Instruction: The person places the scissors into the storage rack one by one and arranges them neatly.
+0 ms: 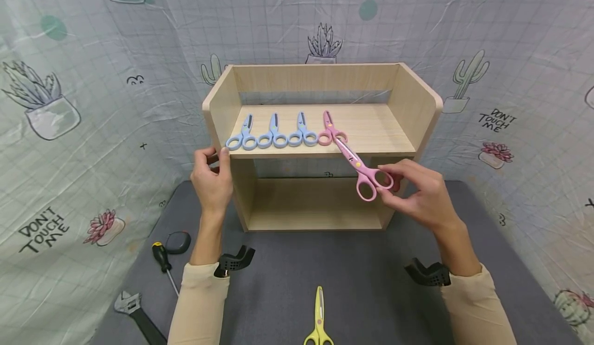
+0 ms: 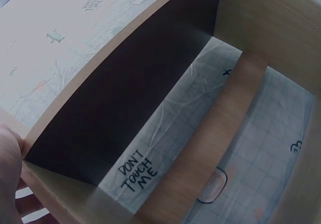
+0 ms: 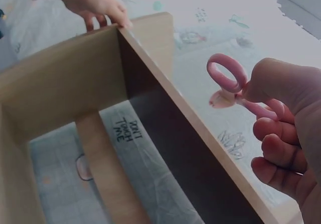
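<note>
My right hand point(image 1: 424, 193) pinches a pair of pink scissors point(image 1: 363, 169) by one finger loop, their blades pointing up and left. The blade tip overlaps a second pair of pink scissors point(image 1: 328, 123) in the head view; whether they touch I cannot tell. Those lie on the upper board of a wooden shelf point(image 1: 371, 123), right of several blue scissors point(image 1: 301, 131) in a row, loops toward the front. At the shelf's left side my left hand point(image 1: 212, 182) grips the corner, thumb at the board's front edge and fingers outside the side panel.
Yellow scissors point(image 1: 319, 314) lie on the dark grey table point(image 1: 278, 278) in front of the shelf. At left are a screwdriver point(image 1: 161, 257), a round black object point(image 1: 178, 242) and an adjustable wrench point(image 1: 141, 319). Printed cloth point(image 1: 278, 30) hangs behind and at both sides.
</note>
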`<action>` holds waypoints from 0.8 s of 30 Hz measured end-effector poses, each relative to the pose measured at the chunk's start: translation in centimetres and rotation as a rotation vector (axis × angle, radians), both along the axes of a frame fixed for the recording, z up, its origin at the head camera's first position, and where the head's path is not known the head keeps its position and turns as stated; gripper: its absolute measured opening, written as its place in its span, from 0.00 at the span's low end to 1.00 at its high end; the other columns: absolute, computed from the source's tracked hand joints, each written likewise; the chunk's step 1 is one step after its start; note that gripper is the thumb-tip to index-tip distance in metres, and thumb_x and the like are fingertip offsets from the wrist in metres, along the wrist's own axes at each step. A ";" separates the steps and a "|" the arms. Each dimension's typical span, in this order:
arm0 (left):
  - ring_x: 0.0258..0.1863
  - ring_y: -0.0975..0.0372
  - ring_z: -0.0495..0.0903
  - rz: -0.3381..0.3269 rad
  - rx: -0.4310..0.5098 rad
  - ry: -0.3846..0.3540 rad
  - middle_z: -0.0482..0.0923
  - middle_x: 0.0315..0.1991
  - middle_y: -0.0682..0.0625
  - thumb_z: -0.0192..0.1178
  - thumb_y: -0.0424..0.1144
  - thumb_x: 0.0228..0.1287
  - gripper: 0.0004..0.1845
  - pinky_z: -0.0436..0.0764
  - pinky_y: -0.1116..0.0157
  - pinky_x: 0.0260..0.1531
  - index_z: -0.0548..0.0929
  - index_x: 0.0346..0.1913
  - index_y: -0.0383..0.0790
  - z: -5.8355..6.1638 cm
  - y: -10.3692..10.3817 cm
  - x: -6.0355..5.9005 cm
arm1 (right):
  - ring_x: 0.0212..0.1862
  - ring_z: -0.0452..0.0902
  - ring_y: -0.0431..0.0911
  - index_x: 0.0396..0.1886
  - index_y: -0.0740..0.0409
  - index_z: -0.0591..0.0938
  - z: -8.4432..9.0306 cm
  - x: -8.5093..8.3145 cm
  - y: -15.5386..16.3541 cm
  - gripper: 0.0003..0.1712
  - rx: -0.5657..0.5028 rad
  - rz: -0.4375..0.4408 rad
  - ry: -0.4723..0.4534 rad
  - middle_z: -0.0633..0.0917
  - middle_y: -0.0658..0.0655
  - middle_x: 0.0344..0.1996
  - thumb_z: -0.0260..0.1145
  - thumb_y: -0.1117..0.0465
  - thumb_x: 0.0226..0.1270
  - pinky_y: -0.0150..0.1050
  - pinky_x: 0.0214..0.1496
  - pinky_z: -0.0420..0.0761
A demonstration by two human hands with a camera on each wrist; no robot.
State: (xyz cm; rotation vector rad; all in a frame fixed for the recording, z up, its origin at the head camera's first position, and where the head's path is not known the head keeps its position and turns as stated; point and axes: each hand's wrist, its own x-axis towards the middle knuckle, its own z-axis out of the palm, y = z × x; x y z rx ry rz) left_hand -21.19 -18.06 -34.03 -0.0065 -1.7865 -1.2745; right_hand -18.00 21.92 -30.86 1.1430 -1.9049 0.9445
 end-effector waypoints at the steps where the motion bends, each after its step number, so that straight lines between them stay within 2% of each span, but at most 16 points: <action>1: 0.43 0.51 0.86 -0.002 0.000 0.001 0.85 0.45 0.35 0.61 0.44 0.71 0.19 0.77 0.80 0.33 0.78 0.47 0.27 0.0 0.0 0.0 | 0.32 0.74 0.35 0.44 0.68 0.86 0.2 -0.2 0.0 0.19 -0.002 -0.009 -0.006 0.84 0.56 0.28 0.72 0.63 0.52 0.21 0.37 0.72; 5: 0.43 0.51 0.86 -0.012 0.000 0.002 0.85 0.46 0.35 0.61 0.44 0.71 0.19 0.77 0.80 0.33 0.78 0.47 0.27 0.0 0.0 0.0 | 0.32 0.73 0.35 0.44 0.68 0.86 0.9 -0.8 0.0 0.20 0.014 -0.059 -0.011 0.84 0.56 0.28 0.73 0.68 0.46 0.22 0.37 0.71; 14: 0.44 0.51 0.86 0.003 0.001 -0.001 0.85 0.47 0.35 0.60 0.44 0.71 0.19 0.76 0.80 0.34 0.78 0.48 0.27 0.1 0.0 0.0 | 0.31 0.73 0.37 0.43 0.67 0.87 2.0 -2.1 -0.5 0.20 0.002 -0.164 -0.044 0.84 0.55 0.27 0.76 0.68 0.46 0.18 0.38 0.70; 19: 0.44 0.51 0.86 0.001 -0.003 0.000 0.85 0.47 0.36 0.60 0.44 0.71 0.19 0.77 0.80 0.34 0.78 0.48 0.27 0.1 0.0 0.0 | 0.27 0.72 0.37 0.42 0.65 0.88 2.3 -2.7 -1.1 0.18 -0.012 -0.243 -0.047 0.83 0.52 0.25 0.76 0.69 0.47 0.20 0.32 0.70; 24: 0.44 0.52 0.86 -0.001 0.000 -0.003 0.85 0.47 0.36 0.61 0.44 0.71 0.19 0.77 0.79 0.34 0.78 0.48 0.27 0.1 0.0 0.1 | 0.25 0.71 0.40 0.40 0.66 0.87 2.5 -3.7 -1.4 0.16 -0.013 -0.319 -0.066 0.82 0.55 0.23 0.75 0.67 0.49 0.21 0.30 0.68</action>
